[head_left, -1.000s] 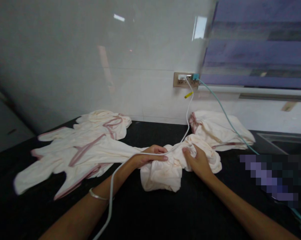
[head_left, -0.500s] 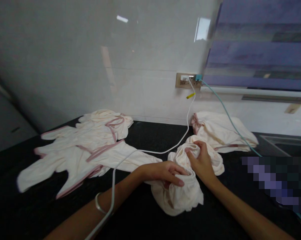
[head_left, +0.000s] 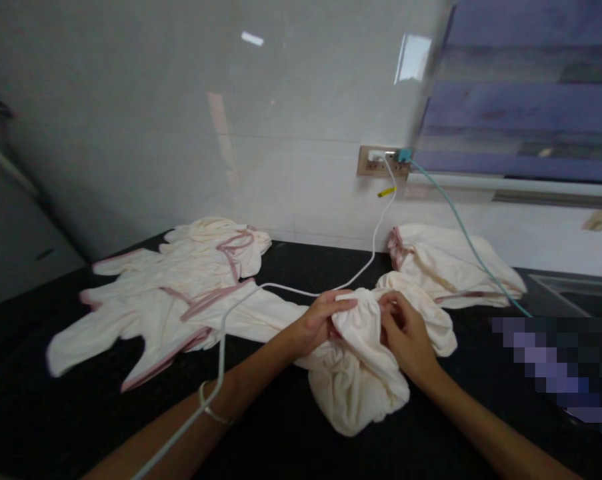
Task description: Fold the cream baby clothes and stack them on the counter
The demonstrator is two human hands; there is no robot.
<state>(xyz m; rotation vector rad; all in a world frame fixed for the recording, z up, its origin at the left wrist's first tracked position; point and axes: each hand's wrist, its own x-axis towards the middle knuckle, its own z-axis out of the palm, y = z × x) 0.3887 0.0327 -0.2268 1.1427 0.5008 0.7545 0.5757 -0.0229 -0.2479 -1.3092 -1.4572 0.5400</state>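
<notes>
- A pale tiled wall fills the upper left and centre of the frame; a window with purple blinds sits at the upper right.
- A black table spans the lower half of the frame.
- A spread cream garment with pink trim lies flat at centre left, one part reaching toward the hands.
- A folded cream pile rests at centre right, against the wall.
- A bunched cream cloth sits just below the frame's centre, between the two hands, its lower part resting on the table.
- The left hand grips the cloth's upper edge, fingers curled over it; a thin bangle circles that wrist.
- The right hand pinches the same edge from the other side, fingers closed on the fabric.
- A white cable runs from the wall socket down across the table and over the left forearm; a teal cable leaves the same socket toward the lower right.
</notes>
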